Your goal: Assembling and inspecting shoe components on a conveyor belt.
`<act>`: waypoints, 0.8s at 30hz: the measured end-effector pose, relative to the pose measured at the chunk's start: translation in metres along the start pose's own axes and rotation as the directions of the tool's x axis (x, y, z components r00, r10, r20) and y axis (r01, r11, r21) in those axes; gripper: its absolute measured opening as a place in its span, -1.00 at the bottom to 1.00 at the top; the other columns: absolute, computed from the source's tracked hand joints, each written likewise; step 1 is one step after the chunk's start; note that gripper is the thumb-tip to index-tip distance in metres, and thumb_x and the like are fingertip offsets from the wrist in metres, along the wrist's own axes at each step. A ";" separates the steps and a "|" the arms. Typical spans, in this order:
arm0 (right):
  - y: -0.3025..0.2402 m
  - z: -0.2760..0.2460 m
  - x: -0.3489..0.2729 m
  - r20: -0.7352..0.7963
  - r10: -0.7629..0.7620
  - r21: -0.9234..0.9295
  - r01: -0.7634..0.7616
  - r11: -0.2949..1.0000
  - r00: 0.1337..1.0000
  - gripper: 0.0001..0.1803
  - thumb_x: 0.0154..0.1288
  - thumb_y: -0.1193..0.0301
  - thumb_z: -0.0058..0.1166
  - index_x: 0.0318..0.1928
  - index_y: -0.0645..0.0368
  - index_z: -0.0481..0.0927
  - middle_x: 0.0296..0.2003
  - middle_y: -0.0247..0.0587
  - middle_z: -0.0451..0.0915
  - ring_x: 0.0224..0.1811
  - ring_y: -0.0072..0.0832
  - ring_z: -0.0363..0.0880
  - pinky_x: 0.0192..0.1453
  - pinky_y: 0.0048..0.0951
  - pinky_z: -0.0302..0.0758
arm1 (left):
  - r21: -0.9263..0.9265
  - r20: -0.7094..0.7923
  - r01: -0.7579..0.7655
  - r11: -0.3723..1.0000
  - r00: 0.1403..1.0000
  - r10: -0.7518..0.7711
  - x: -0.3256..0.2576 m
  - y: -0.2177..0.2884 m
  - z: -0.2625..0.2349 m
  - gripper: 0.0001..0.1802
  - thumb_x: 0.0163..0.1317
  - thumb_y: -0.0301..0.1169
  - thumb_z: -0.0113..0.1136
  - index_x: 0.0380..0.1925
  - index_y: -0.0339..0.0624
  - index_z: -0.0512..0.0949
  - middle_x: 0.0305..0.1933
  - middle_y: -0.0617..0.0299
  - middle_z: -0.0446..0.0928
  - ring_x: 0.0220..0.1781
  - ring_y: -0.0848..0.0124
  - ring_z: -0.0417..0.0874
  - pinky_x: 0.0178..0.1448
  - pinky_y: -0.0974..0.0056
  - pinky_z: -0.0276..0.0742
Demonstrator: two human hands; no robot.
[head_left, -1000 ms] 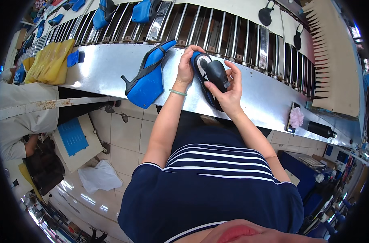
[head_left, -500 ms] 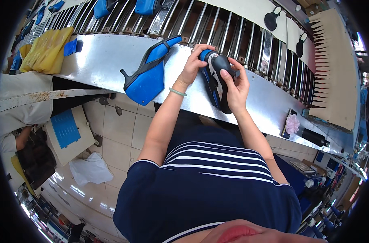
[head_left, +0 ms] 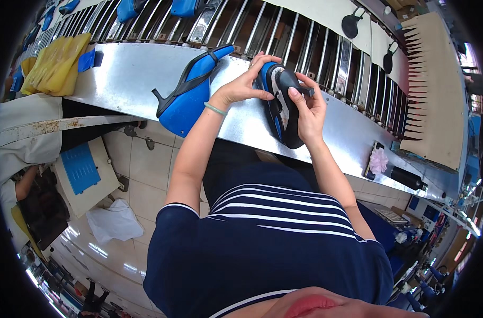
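Note:
Above the metal worktop point(head_left: 236, 124), my hands hold a blue shoe last point(head_left: 265, 78) with black straps, its pale underside partly showing. A black shoe sole with a heel point(head_left: 289, 79) lies along that underside. My right hand point(head_left: 310, 106) is closed round the sole, thumb near the heel. My left hand point(head_left: 240, 87), with a green bangle on its wrist, grips the last's far end, its thumb stretched against the near side. Left of my hands, another blue shoe last point(head_left: 187, 103) with crossed black straps rests on the worktop, apart from them.
A roller conveyor point(head_left: 284, 40) runs along the far side, carrying blue lasts and boards with black soles point(head_left: 350, 25). Yellow sheets point(head_left: 56, 66) lie at left, near another person's arm. At right are a spiked board point(head_left: 437, 90), a pink scrunchie point(head_left: 378, 161) and a black bottle point(head_left: 408, 178).
My left thumb has slid lower along the held last. The sole's heel now points out more to the right. The whole view has shifted slightly.

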State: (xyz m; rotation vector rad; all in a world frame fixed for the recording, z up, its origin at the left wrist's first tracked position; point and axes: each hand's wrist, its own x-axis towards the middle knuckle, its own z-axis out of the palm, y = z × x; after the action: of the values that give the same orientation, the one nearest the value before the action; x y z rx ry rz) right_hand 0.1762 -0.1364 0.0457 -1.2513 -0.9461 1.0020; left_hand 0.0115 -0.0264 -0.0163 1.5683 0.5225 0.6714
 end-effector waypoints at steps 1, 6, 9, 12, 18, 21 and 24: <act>-0.001 0.001 0.000 0.000 0.001 0.002 -0.001 1.000 1.000 -0.59 0.32 0.42 0.24 0.14 0.21 0.51 -0.23 -0.34 0.52 -0.23 -0.68 0.51 -0.18 -0.66 0.49 | -0.002 0.004 -0.010 1.000 1.000 0.010 0.001 0.000 0.000 0.08 -0.26 -0.36 0.58 0.36 0.00 0.23 0.46 0.14 0.08 0.62 0.15 -0.25 0.60 0.09 -0.34; -0.002 -0.001 -0.001 0.002 0.038 0.038 -0.038 0.999 0.999 -0.59 0.30 0.44 0.25 0.14 0.21 0.51 -0.24 -0.35 0.52 -0.21 -0.67 0.50 -0.14 -0.65 0.48 | -0.102 0.020 -0.023 0.995 0.999 0.025 0.002 0.001 0.000 0.06 -0.26 -0.46 0.56 0.35 -0.01 0.25 0.46 0.14 0.09 0.61 0.20 -0.16 0.60 0.16 -0.25; -0.002 0.000 -0.002 0.006 0.031 0.038 -0.031 0.999 1.000 -0.58 0.29 0.44 0.26 0.13 0.22 0.52 -0.23 -0.35 0.52 -0.19 -0.68 0.49 -0.12 -0.64 0.47 | -0.077 0.000 -0.059 0.995 0.998 0.059 0.002 0.006 0.001 -0.04 -0.28 -0.43 0.49 0.27 0.04 0.30 0.31 0.15 0.19 0.49 0.12 0.10 0.57 0.12 -0.06; 0.001 0.002 -0.003 -0.006 0.014 0.007 -0.014 1.000 1.000 -0.58 0.27 0.45 0.28 0.13 0.22 0.52 -0.22 -0.36 0.50 -0.17 -0.67 0.47 -0.11 -0.63 0.47 | -0.074 -0.041 -0.066 0.995 0.997 0.063 0.001 0.003 0.006 -0.08 -0.29 -0.47 0.43 0.24 0.00 0.31 0.25 0.15 0.22 0.44 0.13 0.17 0.54 0.13 0.02; 0.003 0.007 -0.005 -0.029 -0.134 -0.189 0.126 0.974 0.991 -0.56 0.22 0.42 0.33 0.09 0.23 0.56 -0.18 -0.27 0.54 -0.10 -0.50 0.53 -0.04 -0.57 0.48 | 0.072 -0.038 -0.132 0.989 0.990 0.135 -0.005 0.004 0.005 -0.03 -0.29 -0.49 0.47 0.26 -0.07 0.28 0.37 0.09 0.12 0.51 0.17 0.04 0.56 0.16 -0.11; 0.002 0.009 -0.009 -0.010 -0.208 -0.325 0.194 0.926 0.978 -0.56 0.18 0.41 0.35 0.07 0.24 0.58 -0.16 -0.18 0.58 -0.06 -0.39 0.56 -0.01 -0.47 0.49 | 0.060 -0.119 -0.132 0.989 0.983 0.138 -0.011 0.002 0.008 -0.09 -0.31 -0.43 0.40 0.22 -0.05 0.33 0.29 0.10 0.21 0.49 0.09 0.08 0.56 0.08 -0.06; -0.002 0.011 -0.011 0.034 -0.291 -0.457 0.274 0.846 0.956 -0.56 0.14 0.41 0.37 0.05 0.24 0.62 -0.12 -0.10 0.60 -0.05 -0.31 0.57 0.01 -0.38 0.50 | -0.039 -0.146 -0.163 0.986 0.977 0.156 -0.013 -0.002 0.010 -0.13 -0.25 -0.34 0.36 0.22 -0.11 0.33 0.29 0.08 0.22 0.53 0.10 0.00 0.59 0.08 -0.18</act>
State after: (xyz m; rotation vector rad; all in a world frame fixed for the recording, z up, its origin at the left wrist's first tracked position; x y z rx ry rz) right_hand 0.1629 -0.1436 0.0480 -1.4555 -1.3473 0.5308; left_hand 0.0092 -0.0424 -0.0198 1.5327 0.4850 0.9176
